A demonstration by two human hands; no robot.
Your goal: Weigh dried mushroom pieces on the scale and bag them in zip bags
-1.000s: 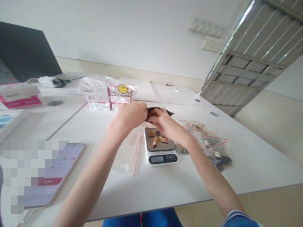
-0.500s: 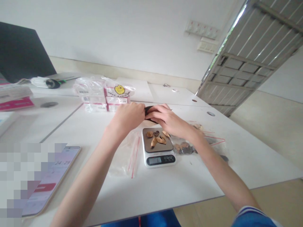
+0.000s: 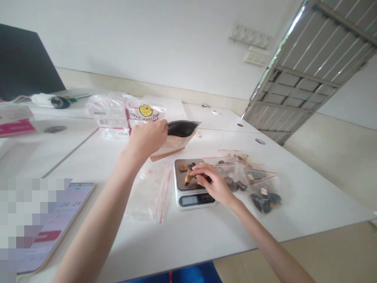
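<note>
Pouch (image 3: 176, 146) lies beyond the right hand (image 3: 214, 184) and to its left, the long axis of its open, dark mouth running rightward from the left hand (image 3: 149, 135). The left hand has its fingers closed on the mouth's left end. The right hand is nearer the dried pieces (image 3: 188, 177) on the scale (image 3: 197, 199); its fingers bunch low among them, but I cannot tell whether they pinch any. Clear bags (image 3: 266, 201) lie on the tabletop (image 3: 235, 232), to the right hand's right.
</note>
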